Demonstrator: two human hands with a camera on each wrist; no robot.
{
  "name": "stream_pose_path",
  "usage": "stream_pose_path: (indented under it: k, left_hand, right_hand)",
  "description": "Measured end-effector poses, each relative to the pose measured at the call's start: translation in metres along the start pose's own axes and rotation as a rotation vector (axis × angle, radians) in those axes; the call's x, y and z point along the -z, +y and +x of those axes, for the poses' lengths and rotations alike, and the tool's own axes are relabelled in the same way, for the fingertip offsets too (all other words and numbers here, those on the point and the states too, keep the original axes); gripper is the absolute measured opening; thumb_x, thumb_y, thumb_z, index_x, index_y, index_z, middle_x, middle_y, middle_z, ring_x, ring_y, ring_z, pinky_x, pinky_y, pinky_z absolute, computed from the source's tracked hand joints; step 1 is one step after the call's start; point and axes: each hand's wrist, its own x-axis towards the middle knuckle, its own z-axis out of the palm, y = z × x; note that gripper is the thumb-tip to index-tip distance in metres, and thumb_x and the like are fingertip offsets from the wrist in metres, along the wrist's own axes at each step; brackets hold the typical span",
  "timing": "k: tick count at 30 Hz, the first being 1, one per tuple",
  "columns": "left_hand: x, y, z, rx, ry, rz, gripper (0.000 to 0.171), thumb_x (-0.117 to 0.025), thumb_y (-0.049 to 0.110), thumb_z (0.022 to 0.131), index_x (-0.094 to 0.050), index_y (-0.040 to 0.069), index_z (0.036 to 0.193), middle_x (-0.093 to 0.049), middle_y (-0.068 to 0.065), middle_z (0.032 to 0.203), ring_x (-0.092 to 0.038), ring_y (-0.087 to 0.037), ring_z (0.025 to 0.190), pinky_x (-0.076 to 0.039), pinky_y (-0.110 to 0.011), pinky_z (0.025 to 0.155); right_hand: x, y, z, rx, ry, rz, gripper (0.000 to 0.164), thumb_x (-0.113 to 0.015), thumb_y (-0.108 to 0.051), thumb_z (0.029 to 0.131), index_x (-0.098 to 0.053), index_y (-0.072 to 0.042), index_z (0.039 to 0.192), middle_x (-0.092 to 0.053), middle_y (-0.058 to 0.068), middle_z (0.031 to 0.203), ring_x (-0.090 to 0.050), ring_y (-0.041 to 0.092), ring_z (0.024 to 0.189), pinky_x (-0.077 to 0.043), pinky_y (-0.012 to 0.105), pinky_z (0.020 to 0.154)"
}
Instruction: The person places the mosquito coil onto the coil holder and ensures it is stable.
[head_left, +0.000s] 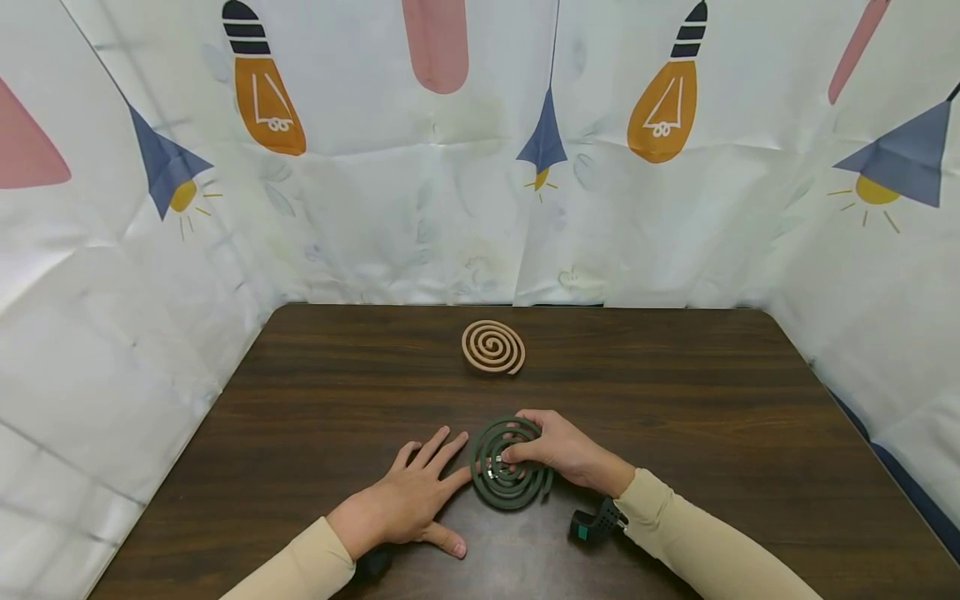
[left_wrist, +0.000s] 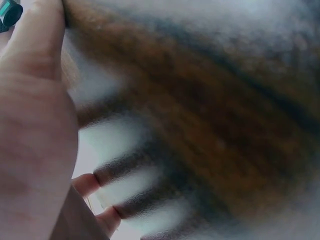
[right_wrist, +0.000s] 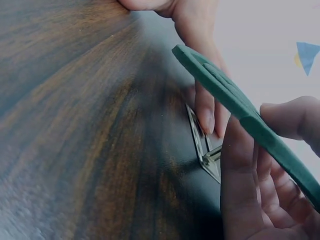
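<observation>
A dark green mosquito coil (head_left: 512, 502) is in my right hand (head_left: 566, 450), its rim pinched between the thumb and the fingers beneath. In the right wrist view the coil (right_wrist: 243, 111) slants above the table. Below it, a thin metal stand (right_wrist: 196, 137) lies on the wood; the coil hides most of it in the head view. My left hand (head_left: 412, 498) rests on the table with fingers spread, its index fingertip at the stand under the coil's left side. The left wrist view shows mostly palm and blurred tabletop.
A tan mosquito coil (head_left: 493, 347) lies farther back on the dark wooden table (head_left: 337, 358). White curtains printed with lamps and bulbs (head_left: 450, 225) hang behind and beside the table. Wrist camera (head_left: 592, 525) hangs under the right wrist, close to the tabletop.
</observation>
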Motion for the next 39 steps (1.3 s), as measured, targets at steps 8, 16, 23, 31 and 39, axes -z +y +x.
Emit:
stream_pose_path:
  k: [8,16,23,31,39]
  left_hand:
    - [0.0016,0.0016,-0.0011,0.002,-0.007,0.010,0.102,-0.060,0.083,0.077,-0.030,0.035,0.163,-0.008,-0.011,0.176,-0.005,-0.041,0.163,-0.024,-0.067,0.120]
    - [0.0008,0.0011,-0.0001,0.004,-0.012,0.015,0.103,-0.059,0.084,0.077,-0.032,0.032,0.162,-0.008,-0.011,0.177,-0.005,-0.041,0.164,-0.024,-0.067,0.121]
    - [0.0002,0.0007,0.0007,0.014,-0.020,0.006,0.103,-0.059,0.083,0.078,-0.030,0.034,0.163,-0.007,-0.011,0.177,-0.004,-0.041,0.164,-0.023,-0.067,0.121]
    - [0.0027,0.0025,-0.0008,0.018,-0.024,0.010,0.104,-0.060,0.084,0.077,-0.030,0.034,0.163,-0.007,-0.011,0.177,-0.004,-0.040,0.164,-0.023,-0.067,0.122]
    - [0.0042,0.0028,-0.0010,0.011,-0.021,0.014,0.103,-0.060,0.083,0.077,-0.033,0.032,0.162,-0.008,-0.011,0.177,-0.005,-0.040,0.164,-0.023,-0.067,0.121]
  right_hand:
    - [0.0018,0.0002,-0.0003,-0.001,-0.003,-0.004,0.031,-0.077,-0.008,0.090,-0.062,0.002,0.115,-0.075,0.000,0.092,-0.072,0.012,0.076,-0.061,0.029,0.070]
    - [0.0038,-0.0007,-0.0010,0.003,0.000,-0.003,0.031,-0.077,-0.009,0.090,-0.062,0.002,0.114,-0.075,-0.001,0.091,-0.071,0.012,0.076,-0.061,0.029,0.070]
    - [0.0049,0.0004,0.0006,0.003,-0.009,-0.015,0.032,-0.078,-0.009,0.089,-0.062,0.001,0.115,-0.075,-0.001,0.092,-0.072,0.012,0.079,-0.061,0.030,0.071]
    - [0.0044,-0.0003,0.0029,-0.002,-0.008,-0.032,0.031,-0.079,-0.009,0.088,-0.063,-0.001,0.114,-0.075,0.000,0.093,-0.071,0.013,0.079,-0.061,0.031,0.071]
    - [0.0049,-0.0031,0.0035,-0.001,-0.011,-0.034,0.030,-0.078,-0.008,0.089,-0.062,-0.001,0.113,-0.074,0.000,0.093,-0.071,0.012,0.080,-0.061,0.030,0.073]
